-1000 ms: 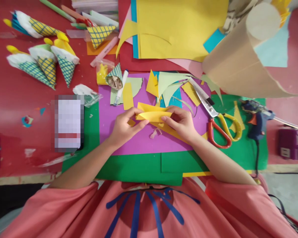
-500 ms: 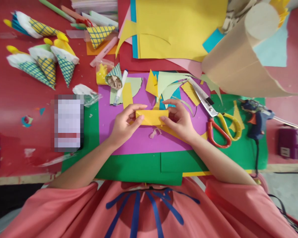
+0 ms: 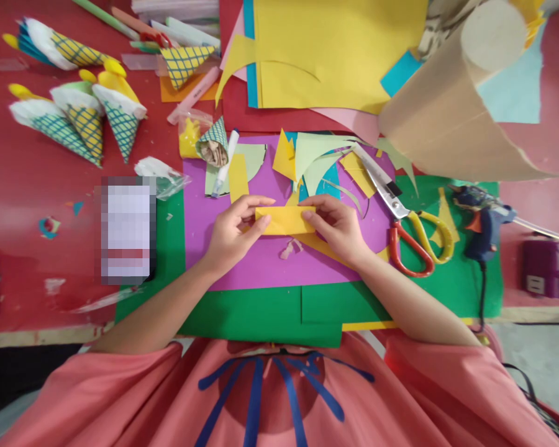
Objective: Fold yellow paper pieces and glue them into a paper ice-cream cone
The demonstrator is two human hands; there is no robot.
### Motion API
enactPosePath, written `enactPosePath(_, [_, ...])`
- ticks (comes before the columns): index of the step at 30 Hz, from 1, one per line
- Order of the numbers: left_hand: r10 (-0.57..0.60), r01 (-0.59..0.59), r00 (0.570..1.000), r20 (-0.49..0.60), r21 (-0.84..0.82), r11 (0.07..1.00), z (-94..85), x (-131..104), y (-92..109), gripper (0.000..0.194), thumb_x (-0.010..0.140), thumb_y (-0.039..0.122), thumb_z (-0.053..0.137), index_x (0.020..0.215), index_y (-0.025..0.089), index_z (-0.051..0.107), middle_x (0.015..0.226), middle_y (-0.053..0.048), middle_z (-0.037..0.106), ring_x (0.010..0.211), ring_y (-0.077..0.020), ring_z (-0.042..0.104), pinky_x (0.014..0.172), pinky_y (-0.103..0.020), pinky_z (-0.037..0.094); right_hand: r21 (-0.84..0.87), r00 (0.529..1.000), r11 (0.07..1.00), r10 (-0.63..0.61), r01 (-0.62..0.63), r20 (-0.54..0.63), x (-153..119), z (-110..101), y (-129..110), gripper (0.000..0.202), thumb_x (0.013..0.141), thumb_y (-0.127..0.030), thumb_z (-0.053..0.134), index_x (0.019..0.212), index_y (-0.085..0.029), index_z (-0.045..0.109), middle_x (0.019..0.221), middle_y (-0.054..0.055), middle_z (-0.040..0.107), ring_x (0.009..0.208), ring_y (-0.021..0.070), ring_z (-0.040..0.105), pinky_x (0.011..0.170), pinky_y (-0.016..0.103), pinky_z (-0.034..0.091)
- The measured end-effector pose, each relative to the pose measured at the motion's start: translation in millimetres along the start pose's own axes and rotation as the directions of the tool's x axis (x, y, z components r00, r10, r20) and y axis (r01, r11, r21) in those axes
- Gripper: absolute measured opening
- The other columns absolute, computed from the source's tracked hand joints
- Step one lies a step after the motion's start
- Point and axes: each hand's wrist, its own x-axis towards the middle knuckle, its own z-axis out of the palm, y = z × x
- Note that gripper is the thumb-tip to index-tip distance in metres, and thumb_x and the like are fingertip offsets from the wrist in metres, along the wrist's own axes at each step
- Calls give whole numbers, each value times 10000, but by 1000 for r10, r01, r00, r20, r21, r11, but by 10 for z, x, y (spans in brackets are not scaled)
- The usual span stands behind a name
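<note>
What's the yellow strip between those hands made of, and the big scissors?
Yellow strip: probably matte paper or thin card, judging by its crisp straight edges.
Scissors: silvery, reflective blades look like polished metal; glossy, smooth handles seem plastic, perhaps coated.

The narrow yellow rectangular strip is smooth paper, matt in finish. The flat purple sheet appears to be smooth, matt paper. The long scissors with red and yellow loop handles show shiny metal blades and glossy, plastic-looking grips. The large brown paper roll is dull. The crumpled clear bag is thin, glossy plastic. The red tabletop is smooth and reflective.
</note>
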Motion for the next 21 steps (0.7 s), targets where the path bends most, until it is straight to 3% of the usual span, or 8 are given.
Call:
enactPosePath(6, [-21,21,1000,-11,5,1000,-8,2,3,235,846,343,649,1032,203,679,661,18,617,525,-72,509,463,-180,378,-2,1000,1000,11,-11,-3,2,-4,5,202,872,-388,624,955,-211,675,602,-42,498,496,75,408,464,239,296])
enactPosePath(15, [-21,21,1000,-11,4,1000,-4,14,34,227,851,328,645,1042,215,692,610,34,578,456,-57,417,429,-189,329,17,1000,1000,16,-16,-18,-1,-7,13,180,866,-361,636,960,-215,683,671,-26,573,522,75,450,474,237,319])
enactPosePath(21, [-41,41,999,-18,-2,999,-9,8,28,223,843,331,654,1022,212,713,660,17,600,505,-55,435,455,-171,342,32,999,999,32,-31,-15,-5,-8,-7,199,864,-380,634,946,-205,680,644,-28,572,511,71,439,469,227,327])
